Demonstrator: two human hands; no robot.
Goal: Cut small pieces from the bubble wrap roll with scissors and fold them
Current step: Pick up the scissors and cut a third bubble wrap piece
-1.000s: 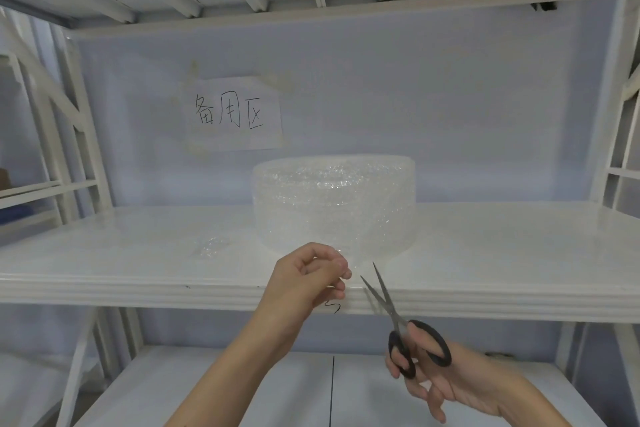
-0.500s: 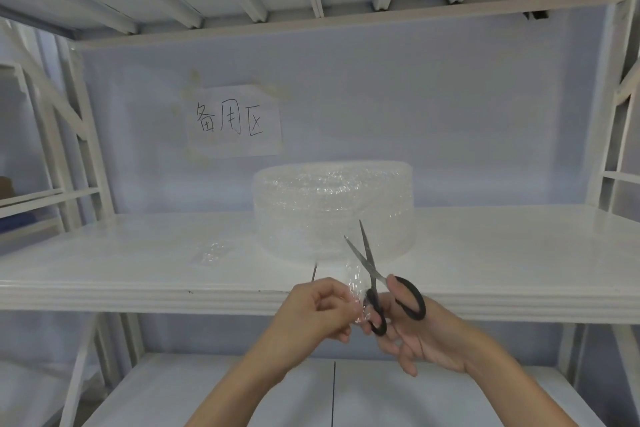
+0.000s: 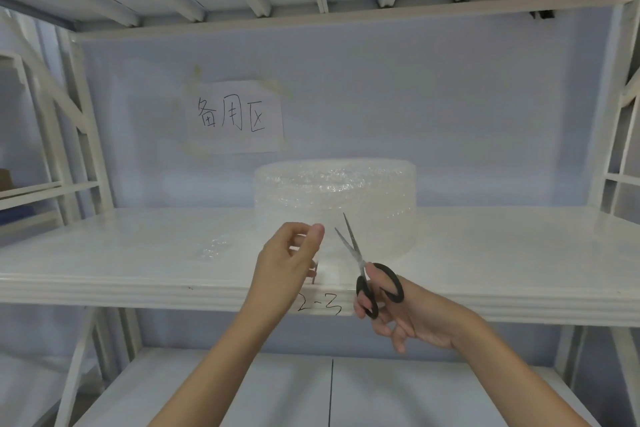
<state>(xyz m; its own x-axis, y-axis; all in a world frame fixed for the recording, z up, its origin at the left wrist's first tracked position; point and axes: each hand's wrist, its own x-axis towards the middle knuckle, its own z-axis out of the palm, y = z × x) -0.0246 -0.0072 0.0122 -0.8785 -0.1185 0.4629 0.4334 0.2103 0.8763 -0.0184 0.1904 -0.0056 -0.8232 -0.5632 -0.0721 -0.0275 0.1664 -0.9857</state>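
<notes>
A clear bubble wrap roll (image 3: 335, 199) stands on end in the middle of the white shelf (image 3: 502, 253). My left hand (image 3: 289, 258) is raised in front of the roll's lower left, thumb and fingers pinching a thin, nearly see-through strip of bubble wrap (image 3: 320, 269) that hangs down to the shelf's front edge. My right hand (image 3: 398, 308) grips black-handled scissors (image 3: 367, 274) just right of that strip. The blades are slightly apart and point up toward the roll.
A small cut piece of bubble wrap (image 3: 213, 246) lies on the shelf left of the roll. A paper sign (image 3: 235, 118) is taped to the back wall. White rack posts (image 3: 83, 135) flank both sides, and a lower shelf (image 3: 329, 392) sits below.
My left hand has risen and drawn the strip upward in front of the roll. The right hand with the scissors has moved slightly away to the right of the left hand.
</notes>
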